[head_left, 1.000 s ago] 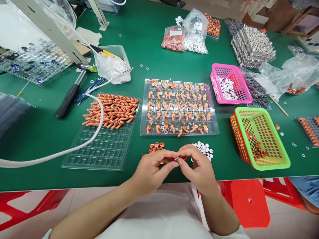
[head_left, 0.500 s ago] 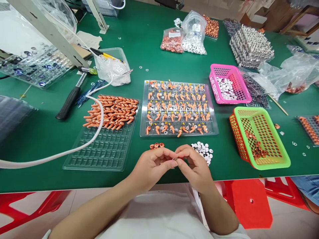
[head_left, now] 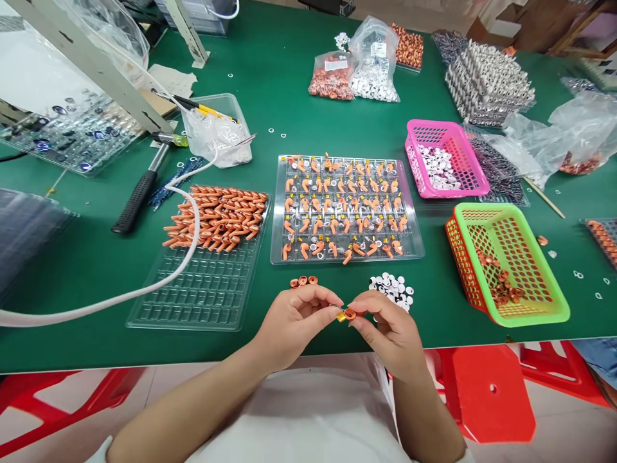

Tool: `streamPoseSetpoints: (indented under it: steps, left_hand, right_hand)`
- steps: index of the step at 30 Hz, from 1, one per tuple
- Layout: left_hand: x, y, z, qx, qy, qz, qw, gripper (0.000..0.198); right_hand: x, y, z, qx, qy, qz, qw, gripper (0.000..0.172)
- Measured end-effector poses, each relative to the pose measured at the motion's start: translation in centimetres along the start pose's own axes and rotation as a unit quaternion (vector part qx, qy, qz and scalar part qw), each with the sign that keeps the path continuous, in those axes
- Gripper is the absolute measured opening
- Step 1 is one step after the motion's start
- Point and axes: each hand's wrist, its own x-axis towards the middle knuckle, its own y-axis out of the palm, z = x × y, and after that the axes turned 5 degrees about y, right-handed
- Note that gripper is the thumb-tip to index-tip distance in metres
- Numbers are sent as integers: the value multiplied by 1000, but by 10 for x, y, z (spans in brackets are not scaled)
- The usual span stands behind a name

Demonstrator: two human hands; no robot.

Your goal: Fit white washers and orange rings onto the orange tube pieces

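Note:
Over the table's front edge, my left hand (head_left: 294, 325) pinches a small part with a yellow tab (head_left: 341, 317). My right hand (head_left: 389, 328) holds a small round orange piece (head_left: 350, 314) between thumb and fingertips, close against the yellow tab. Just beyond my left hand lie a few orange caps (head_left: 303, 281). White discs (head_left: 393, 288) are spread beyond my right hand. Farther back, a clear tray (head_left: 347, 257) holds rows of curved orange pieces with small yellow tabs.
A partly filled tray of orange stems (head_left: 216, 218) and a white cable (head_left: 196, 225) are at left, near a hammer (head_left: 135, 199). Pink (head_left: 448, 157) and green (head_left: 535, 308) baskets stand at right. Bags of parts (head_left: 376, 64) lie behind.
My fingertips have moved slightly apart, and the yellow tab and round orange piece now show between them. My right hand has shifted slightly right. The view has shifted a little.

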Motion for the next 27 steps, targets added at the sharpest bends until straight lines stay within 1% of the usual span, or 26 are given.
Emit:
streamPoseSetpoints:
  steps: [4,8,10,12,13,16,19,22,24,27]
  left_hand:
    - [-2,0,0,16,22,2,1000,3]
    - [-3,1,-2,20,31,-3,999,3]
    - [-3,2,-2,25,26,-5,999,4]
    - [-3,4,-2,36,16,-1,999,7]
    - [-3,4,-1,37,10,4,999,9]
    - [-2,5,-1,18,-16,18,1000,10]
    - [-1,5,-3,9,-36,20,999,8]
    - [-1,4,-5,17,-38,30,999,9]
    - [-1,3,-6,21,-37,39,998,10]
    - [-1,2,-6,19,-42,48,998,12]
  right_hand:
    - [0,1,-1,2,-14,2,1000,23]
    - [0,0,0,-15,-9,24,1000,23]
    - [0,0,1,-39,-14,26,999,37]
    - [0,2,3,-72,-26,12,997,51]
    - [0,3,3,-88,-31,0,996,51]
    - [1,6,6,-118,-28,-34,992,36]
    - [3,6,8,-111,-9,-31,993,21]
    - [5,3,9,-85,4,-7,996,12]
    - [6,1,9,-72,9,-6,997,8]
    - [7,0,10,-78,15,-11,997,8]
